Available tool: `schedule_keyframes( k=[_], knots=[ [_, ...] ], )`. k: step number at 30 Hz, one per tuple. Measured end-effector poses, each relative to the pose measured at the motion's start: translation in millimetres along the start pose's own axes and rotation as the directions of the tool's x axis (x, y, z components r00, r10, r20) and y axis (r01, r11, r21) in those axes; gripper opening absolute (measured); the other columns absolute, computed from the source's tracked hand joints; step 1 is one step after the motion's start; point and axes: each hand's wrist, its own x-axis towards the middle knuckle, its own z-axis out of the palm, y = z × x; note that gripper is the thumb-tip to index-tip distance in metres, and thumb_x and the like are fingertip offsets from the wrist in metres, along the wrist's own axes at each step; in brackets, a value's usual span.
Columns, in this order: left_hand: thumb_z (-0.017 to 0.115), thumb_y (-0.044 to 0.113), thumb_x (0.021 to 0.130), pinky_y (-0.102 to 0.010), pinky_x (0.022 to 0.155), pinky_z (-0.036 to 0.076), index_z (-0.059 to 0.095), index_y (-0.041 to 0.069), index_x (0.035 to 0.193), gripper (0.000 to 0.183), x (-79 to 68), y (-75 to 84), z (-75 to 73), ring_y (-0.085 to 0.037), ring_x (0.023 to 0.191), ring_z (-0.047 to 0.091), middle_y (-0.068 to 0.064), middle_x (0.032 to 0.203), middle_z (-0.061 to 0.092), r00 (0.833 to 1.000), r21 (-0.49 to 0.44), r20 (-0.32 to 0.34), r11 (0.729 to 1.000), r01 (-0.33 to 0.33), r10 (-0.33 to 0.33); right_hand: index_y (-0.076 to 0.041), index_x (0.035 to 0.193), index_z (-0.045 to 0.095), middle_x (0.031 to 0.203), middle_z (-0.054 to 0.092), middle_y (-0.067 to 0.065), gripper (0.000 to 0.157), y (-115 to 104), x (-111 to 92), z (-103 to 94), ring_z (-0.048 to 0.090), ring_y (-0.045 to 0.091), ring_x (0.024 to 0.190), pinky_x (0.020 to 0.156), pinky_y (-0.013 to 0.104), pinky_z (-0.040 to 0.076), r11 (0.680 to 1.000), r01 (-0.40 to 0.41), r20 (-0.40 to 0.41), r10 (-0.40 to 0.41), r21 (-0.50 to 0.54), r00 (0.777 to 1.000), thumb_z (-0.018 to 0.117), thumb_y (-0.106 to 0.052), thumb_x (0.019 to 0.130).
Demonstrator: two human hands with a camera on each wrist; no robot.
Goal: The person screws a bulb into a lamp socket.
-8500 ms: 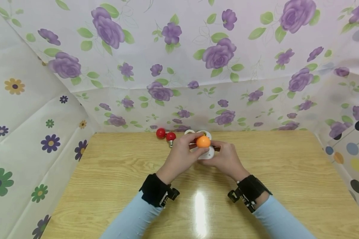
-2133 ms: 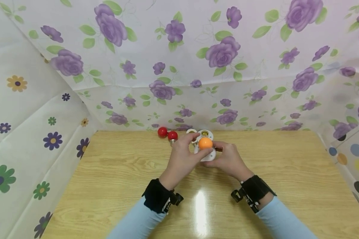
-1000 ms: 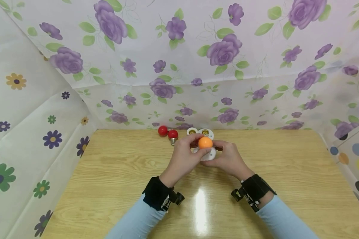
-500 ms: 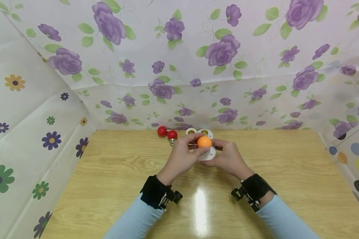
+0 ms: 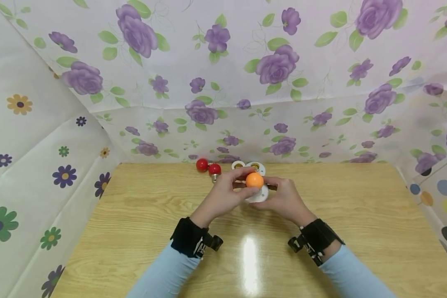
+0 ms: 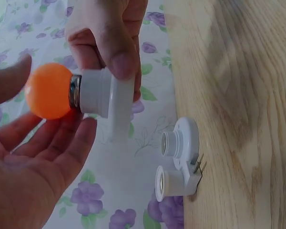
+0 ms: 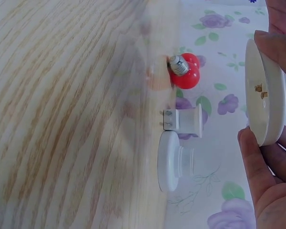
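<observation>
An orange light bulb (image 6: 50,90) with a metal collar sits in a white round-based lamp holder (image 6: 93,90), its threaded end hidden inside. My right hand (image 5: 284,198) grips the holder's round base, thumb on one side and fingers on the other; the right wrist view shows the hollow underside of that base (image 7: 260,93). My left hand (image 5: 227,192) is spread loosely around the bulb. In the left wrist view its thumb (image 6: 12,78) stands at the bulb's outer edge, and its extended fingers (image 6: 69,148) lie below and behind the bulb and collar.
At the back of the wooden table (image 5: 152,231) lie two red bulbs (image 5: 202,165) with screw bases. To their right stand a white socket with plug pins (image 7: 183,120) and another round-based lamp holder (image 7: 169,160). A flowered cloth (image 5: 193,136) hangs behind the table.
The left hand has gripped and loosened around the bulb across the frames; its thumb now sits lower and its wrist further left. The right hand keeps holding the lamp holder in nearly the same place.
</observation>
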Motion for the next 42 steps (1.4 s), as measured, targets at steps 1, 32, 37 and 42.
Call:
schedule_keyframes(
  k=[1,32,37,42],
  knots=[
    [0.068,0.036,0.084,-0.034,0.086,0.046,0.052,0.023,0.131,0.052,-0.5,0.4,0.8,-0.011,0.105,0.053,0.009,0.122,0.054,1.000,0.005,-0.017,1.000,-0.001,0.001,-0.022,0.116,0.063,0.113,0.060,-0.010,0.061,0,0,0.0,0.056,0.008,0.103,0.083,0.034,0.047,1.000,0.003,-0.002,-0.003,-0.001,1.000,0.085,-0.038,0.061],
    [0.073,0.035,0.079,-0.024,0.074,0.048,0.063,0.015,0.110,0.039,-3.0,0.3,25.4,-0.004,0.088,0.054,0.007,0.103,0.060,0.911,0.319,-0.350,0.942,-0.103,0.218,-0.025,0.113,0.064,0.109,0.061,-0.014,0.056,0,2,1.8,0.056,0.005,0.101,0.083,0.030,0.047,0.997,0.039,-0.034,-0.041,-0.064,0.999,0.083,-0.042,0.063],
    [0.073,0.035,0.079,-0.026,0.075,0.049,0.062,0.014,0.112,0.040,-3.1,1.0,22.6,-0.005,0.088,0.055,0.008,0.104,0.060,0.926,0.281,-0.321,0.954,-0.106,0.198,-0.026,0.113,0.064,0.110,0.061,-0.015,0.058,1,2,2.4,0.056,0.006,0.101,0.083,0.033,0.047,0.997,0.039,-0.044,-0.042,-0.061,0.998,0.084,-0.042,0.062],
    [0.072,0.036,0.080,-0.025,0.077,0.048,0.061,0.014,0.117,0.043,-3.7,1.6,15.7,-0.006,0.090,0.056,0.008,0.107,0.060,0.955,0.233,-0.259,0.969,-0.081,0.142,-0.023,0.114,0.064,0.111,0.060,-0.012,0.058,0,1,0.3,0.056,0.007,0.102,0.082,0.032,0.048,0.997,0.041,-0.034,-0.043,-0.065,0.998,0.084,-0.042,0.062]
  ],
)
